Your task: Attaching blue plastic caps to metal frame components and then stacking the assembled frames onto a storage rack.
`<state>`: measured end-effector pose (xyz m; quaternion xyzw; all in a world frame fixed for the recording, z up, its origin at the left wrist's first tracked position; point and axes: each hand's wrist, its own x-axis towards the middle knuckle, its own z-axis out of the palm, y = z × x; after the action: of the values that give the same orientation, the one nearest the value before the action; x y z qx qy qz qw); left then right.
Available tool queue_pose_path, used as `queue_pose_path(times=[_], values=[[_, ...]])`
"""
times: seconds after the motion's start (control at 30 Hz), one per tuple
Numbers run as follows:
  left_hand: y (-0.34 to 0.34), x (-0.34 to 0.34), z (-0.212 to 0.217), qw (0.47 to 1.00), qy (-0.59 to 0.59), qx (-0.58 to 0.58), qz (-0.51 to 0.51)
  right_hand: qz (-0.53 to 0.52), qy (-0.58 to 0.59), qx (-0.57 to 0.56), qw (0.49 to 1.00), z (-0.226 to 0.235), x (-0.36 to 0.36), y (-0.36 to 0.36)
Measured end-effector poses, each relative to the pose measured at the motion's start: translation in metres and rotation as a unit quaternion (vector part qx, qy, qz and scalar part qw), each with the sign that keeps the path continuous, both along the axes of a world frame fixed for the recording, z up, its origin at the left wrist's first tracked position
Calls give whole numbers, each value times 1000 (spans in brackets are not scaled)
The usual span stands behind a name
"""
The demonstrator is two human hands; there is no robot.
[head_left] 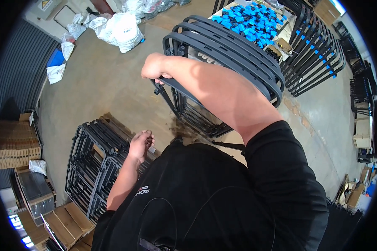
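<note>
My right hand (153,68) is closed around the left end of a dark grey metal frame (182,90), the nearest of several similar frames standing in a row. My right forearm crosses over the row and hides part of it. Long rounded, slotted top bars (222,48) show behind the arm, and thinner legs reach down toward the floor. Lower down, my left hand (141,145) hangs with its fingers curled in, and nothing shows between them. Beside it stands a stack of black tubular frames (97,161), apart from the fingers as far as I can see.
A table at the back holds a heap of blue and black small parts (249,23). More black frames (314,50) with blue pieces lean at the right. White sacks (119,31) lie at the far left. Flat cardboard (16,144) and an opened carton (69,224) are at the left.
</note>
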<state>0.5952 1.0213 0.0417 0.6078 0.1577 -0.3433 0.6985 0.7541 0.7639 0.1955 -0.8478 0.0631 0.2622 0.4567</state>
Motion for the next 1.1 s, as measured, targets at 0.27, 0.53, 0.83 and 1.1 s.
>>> queue_pose_path(times=[0.27,0.53,0.83,1.1], values=[[-9,44,-20,995,-47,0,-87,-25,-444,-80,892,59,-91,-39],[28,83,-74,990,3,11,-140,-327,-93,321,884,-37,-351,-86],[-62,67,-55,907,-80,231,-343,-382,-2,-77,921,-157,-429,-105],[-39,25,-103,895,-130,241,-352,-342,27,-44,938,-206,-450,-108]])
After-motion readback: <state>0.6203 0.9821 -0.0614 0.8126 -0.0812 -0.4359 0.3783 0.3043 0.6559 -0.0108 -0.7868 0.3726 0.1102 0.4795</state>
